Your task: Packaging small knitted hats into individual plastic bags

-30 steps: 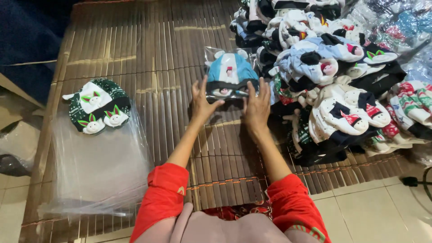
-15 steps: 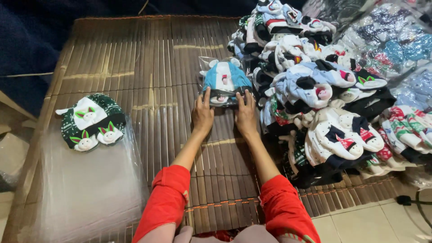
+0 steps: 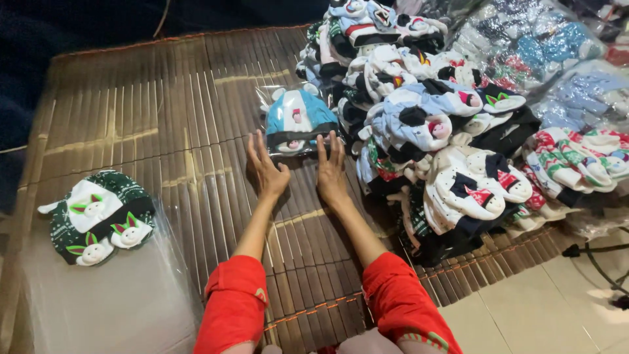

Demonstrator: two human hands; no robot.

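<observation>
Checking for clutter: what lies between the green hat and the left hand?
Only bare bamboo mat between the green hat and the left hand, seen in the head view.

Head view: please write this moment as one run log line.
left hand: flat on mat | right hand: touching bagged blue hat | hat pile: right

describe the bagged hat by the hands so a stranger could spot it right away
On the brown slatted mat, look just left of the big heap of hats. The blue hat lies there in a clear bag, at the fingertips of the left hand and right hand. Unlike the green hat far left, it is light blue with a dark band.
</observation>
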